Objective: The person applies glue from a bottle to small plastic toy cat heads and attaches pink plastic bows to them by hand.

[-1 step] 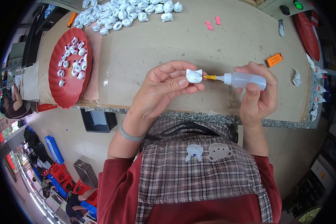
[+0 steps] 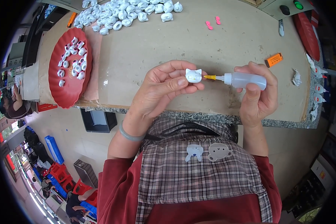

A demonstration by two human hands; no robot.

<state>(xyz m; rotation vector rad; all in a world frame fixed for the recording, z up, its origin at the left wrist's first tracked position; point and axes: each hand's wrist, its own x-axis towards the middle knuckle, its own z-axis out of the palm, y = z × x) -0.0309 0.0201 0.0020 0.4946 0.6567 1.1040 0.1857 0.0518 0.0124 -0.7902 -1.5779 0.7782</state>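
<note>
Between the thumb and fingers of my left hand (image 2: 166, 87) is a small white cat-head piece (image 2: 193, 75), its pointed ears up and a recessed band across its front. My right hand (image 2: 260, 91) grips a translucent squeeze bottle (image 2: 246, 81), held sideways with its yellow needle tip (image 2: 210, 77) pointing left. That tip is at the right side of the cat head, by my left fingertips; I cannot tell whether it touches. Both hands are above the board-covered table (image 2: 138, 48), close to its front edge.
A red scalloped tray (image 2: 56, 91) with several white pieces stands at the left. White pieces (image 2: 122, 15) are heaped at the back. Two pink bits (image 2: 209, 25), an orange box (image 2: 273, 60), crumpled tissue (image 2: 296, 77) and small glue bottles (image 2: 319, 89) lie toward the right.
</note>
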